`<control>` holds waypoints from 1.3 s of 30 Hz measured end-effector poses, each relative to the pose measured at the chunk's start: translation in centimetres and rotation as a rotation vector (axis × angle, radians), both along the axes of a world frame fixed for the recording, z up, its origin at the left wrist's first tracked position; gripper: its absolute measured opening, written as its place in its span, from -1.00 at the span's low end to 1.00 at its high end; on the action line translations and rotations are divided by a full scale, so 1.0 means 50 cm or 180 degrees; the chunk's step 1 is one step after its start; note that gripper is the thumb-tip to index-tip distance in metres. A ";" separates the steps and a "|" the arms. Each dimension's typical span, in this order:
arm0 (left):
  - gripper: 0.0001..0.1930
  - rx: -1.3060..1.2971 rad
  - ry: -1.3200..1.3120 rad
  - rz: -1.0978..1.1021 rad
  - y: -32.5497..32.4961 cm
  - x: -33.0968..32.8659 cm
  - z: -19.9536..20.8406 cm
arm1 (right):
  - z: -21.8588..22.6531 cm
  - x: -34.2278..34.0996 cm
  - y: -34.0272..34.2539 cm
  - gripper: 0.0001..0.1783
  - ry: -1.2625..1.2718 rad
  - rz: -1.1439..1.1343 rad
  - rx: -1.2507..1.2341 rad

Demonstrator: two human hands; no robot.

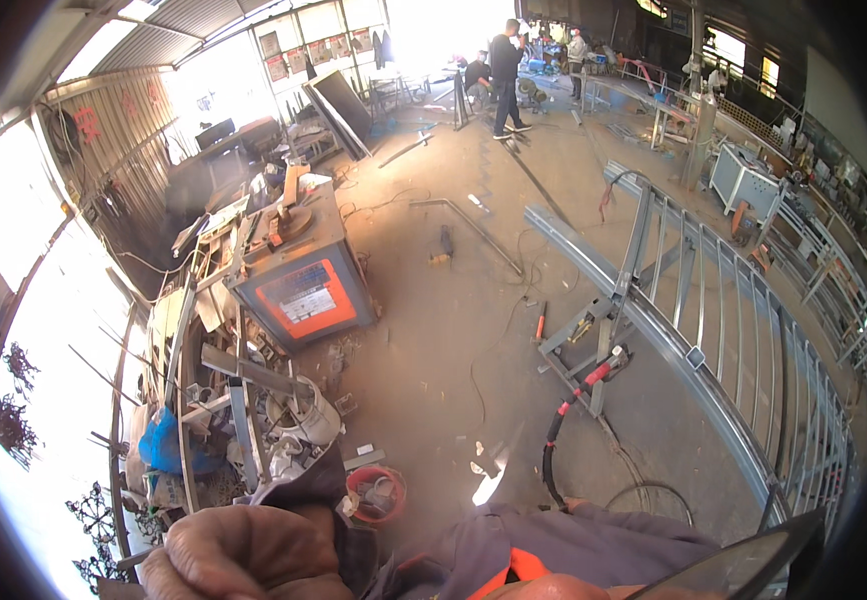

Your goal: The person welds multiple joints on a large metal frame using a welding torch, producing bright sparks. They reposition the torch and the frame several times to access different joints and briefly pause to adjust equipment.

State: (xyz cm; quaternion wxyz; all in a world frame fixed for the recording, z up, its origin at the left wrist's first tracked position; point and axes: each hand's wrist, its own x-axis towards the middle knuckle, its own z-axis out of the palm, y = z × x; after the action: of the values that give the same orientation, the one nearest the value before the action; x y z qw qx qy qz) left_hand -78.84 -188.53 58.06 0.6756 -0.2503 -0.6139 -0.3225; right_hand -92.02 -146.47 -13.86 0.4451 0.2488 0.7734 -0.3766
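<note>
My left hand (243,550) is raised very near the camera at the lower left, its fingers curled in. Anything inside them is hidden. Only a small part of my right hand (575,503) shows past the grey sleeve (623,540), closed at the lower end of a black cable (550,465) wrapped with red tape. That cable curves up to a red handle (598,373) lying by a small metal stand (598,335). A dark curved panel (733,565) crosses the lower right corner, close to the camera.
A large metal railing frame (693,355) spans the right side. At left stand a grey box with an orange panel (313,300), scrap and a white bucket (308,415). A red bucket (375,495) sits nearby. Rods and cables cross the floor; people (506,75) are farther back.
</note>
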 end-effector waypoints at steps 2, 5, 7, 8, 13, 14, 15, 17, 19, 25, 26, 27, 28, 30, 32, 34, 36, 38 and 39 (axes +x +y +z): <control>-0.68 -0.0085 0.0170 -0.0350 -0.043 0.021 -0.010 | 0.015 -0.001 -0.002 -0.45 -0.0021 -0.0024 0.0031; -0.59 -0.0210 -0.0187 -0.0338 -0.070 0.073 -0.008 | 0.033 0.000 -0.005 -0.42 -0.0049 -0.0018 0.0086; -0.52 -0.0355 -0.0063 -0.0913 -0.084 0.070 -0.006 | 0.047 0.002 -0.008 -0.40 -0.0052 -0.0026 0.0115; -0.52 -0.0391 -0.0013 -0.1084 -0.086 0.056 -0.008 | 0.055 0.004 -0.010 -0.40 -0.0059 -0.0029 0.0122; -0.56 -0.0440 0.0056 -0.1311 -0.058 -0.024 0.001 | 0.104 0.022 -0.016 -0.35 -0.0118 -0.0060 0.0181; -0.56 -0.0447 0.0037 -0.1325 -0.052 -0.033 0.007 | 0.110 0.025 -0.013 -0.34 0.0104 -0.0050 0.0060; -0.57 -0.0441 0.0053 -0.1345 -0.046 -0.040 0.012 | 0.110 0.028 -0.010 -0.33 -0.0151 -0.0103 0.0220; -0.58 -0.0432 0.0087 -0.1363 -0.038 -0.050 0.020 | 0.095 0.027 -0.002 -0.33 -0.0065 -0.0095 0.0132; -0.59 -0.0420 0.0099 -0.1366 -0.034 -0.055 0.028 | 0.061 0.023 0.007 -0.34 0.0003 -0.0030 0.0109; -0.63 -0.0381 0.0297 -0.1242 -0.031 -0.054 0.033 | -0.072 0.013 0.044 -0.38 0.0588 0.1094 0.0351; -0.63 -0.0378 0.0298 -0.1209 -0.031 -0.052 0.032 | -0.085 0.016 0.051 -0.39 0.0324 0.0519 0.0079; -0.64 -0.0362 0.0320 -0.1185 -0.030 -0.049 0.030 | -0.096 0.015 0.058 -0.42 0.0228 0.0399 0.0042; -0.64 -0.0363 0.0348 -0.1170 -0.029 -0.047 0.027 | -0.102 0.016 0.066 -0.45 0.0134 0.0278 0.0010; -0.65 -0.0340 0.0410 -0.1125 -0.027 -0.042 0.022 | -0.110 0.013 0.072 -0.52 0.0335 0.0879 0.0388; -0.66 -0.0318 0.0497 -0.1052 -0.022 -0.036 0.017 | -0.113 0.003 0.073 -0.56 0.0479 0.1406 0.0710; -0.67 -0.0298 0.0573 -0.0979 -0.017 -0.032 0.015 | -0.113 -0.010 0.070 -0.54 0.0262 0.1218 0.0663; -0.68 -0.0269 0.0616 -0.0884 -0.010 -0.031 0.015 | -0.111 -0.020 0.066 -0.51 0.0168 0.1490 0.0522; -0.69 -0.0249 0.0575 -0.0750 -0.001 -0.031 0.017 | -0.108 -0.021 0.067 -0.48 0.0273 0.2738 0.0777; -0.70 -0.0237 0.0538 -0.0675 0.003 -0.032 0.017 | -0.106 -0.015 0.068 -0.46 0.0143 0.2200 0.0377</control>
State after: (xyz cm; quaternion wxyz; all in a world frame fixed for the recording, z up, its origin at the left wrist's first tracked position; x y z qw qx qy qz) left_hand -80.46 -188.38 58.93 0.6773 -0.3650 -0.5364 -0.3468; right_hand -92.78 -143.07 -19.18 0.5140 -0.0106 0.8420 -0.1636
